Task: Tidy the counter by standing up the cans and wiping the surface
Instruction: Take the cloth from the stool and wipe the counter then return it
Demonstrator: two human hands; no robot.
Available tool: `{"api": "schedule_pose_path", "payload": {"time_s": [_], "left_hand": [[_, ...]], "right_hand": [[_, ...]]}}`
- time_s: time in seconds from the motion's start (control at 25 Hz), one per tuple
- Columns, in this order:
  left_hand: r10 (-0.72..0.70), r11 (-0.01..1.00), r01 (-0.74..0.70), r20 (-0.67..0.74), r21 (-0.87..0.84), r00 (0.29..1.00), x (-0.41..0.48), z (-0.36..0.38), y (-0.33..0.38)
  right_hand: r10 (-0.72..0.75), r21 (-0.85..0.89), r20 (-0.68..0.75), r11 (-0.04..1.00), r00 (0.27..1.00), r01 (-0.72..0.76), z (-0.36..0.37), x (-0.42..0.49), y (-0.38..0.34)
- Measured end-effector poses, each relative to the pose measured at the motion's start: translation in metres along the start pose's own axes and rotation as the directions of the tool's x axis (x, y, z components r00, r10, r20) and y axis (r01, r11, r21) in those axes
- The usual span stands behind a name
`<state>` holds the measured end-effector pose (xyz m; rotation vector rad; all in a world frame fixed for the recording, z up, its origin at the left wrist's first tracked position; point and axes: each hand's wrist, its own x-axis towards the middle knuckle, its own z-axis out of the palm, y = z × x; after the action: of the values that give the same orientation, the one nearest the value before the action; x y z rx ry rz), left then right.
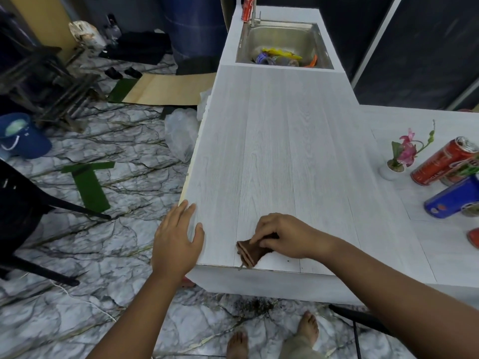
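My right hand [282,237] curls round a brown cloth [251,252] and holds it on the bench [285,138] near the front edge. My left hand [178,238] lies flat with fingers straight, holding nothing, at the bench's front left corner. A red can [444,161] and a blue can [452,196] sit at the far right.

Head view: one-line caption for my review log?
Right hand grips a brown cloth at the counter edge; left hand rests open on the corner; cans cluster at right.
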<state>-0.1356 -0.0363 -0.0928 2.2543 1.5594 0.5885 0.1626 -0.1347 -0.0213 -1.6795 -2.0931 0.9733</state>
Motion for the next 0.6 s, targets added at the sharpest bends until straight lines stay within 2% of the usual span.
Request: {"api": "schedule_pose_path", "payload": {"time_s": [0.08, 0.2, 0.28, 0.4, 0.52, 0.6], "left_hand": [[-0.011, 1.0, 0.011, -0.004, -0.002, 1.0, 0.0, -0.001, 0.002], [-0.009, 1.0, 0.009, -0.01, -0.005, 1.0, -0.001, -0.001, 0.003], [-0.006, 1.0, 0.006, -0.01, -0.006, 1.0, -0.001, -0.002, 0.003], [-0.011, 1.0, 0.011, -0.002, 0.007, 1.0, -0.002, -0.002, 0.003], [-0.01, 1.0, 0.01, 0.008, 0.026, 1.0, -0.001, -0.001, 0.005], [-0.006, 0.998, 0.006, 0.008, 0.057, 1.0, 0.001, 0.0, 0.007]], "right_hand": [[0.046, 0.081, -0.074, 0.996, 0.996, -0.04, -0.011, 0.018, 0.0], [0.045, -0.009, -0.188, 0.999, 0.981, -0.047, -0.017, 0.046, -0.002], [0.024, -0.123, -0.176, 0.991, 0.984, -0.047, -0.01, 0.05, -0.004], [-0.038, -0.194, -0.154, 0.981, 0.987, 0.008, 0.002, 0.024, -0.003], [-0.054, -0.185, -0.132, 0.982, 0.99, 0.029, 0.01, -0.009, 0.0], [-0.012, -0.083, -0.101, 0.997, 0.995, 0.003, 0.01, -0.022, 0.001]]}}
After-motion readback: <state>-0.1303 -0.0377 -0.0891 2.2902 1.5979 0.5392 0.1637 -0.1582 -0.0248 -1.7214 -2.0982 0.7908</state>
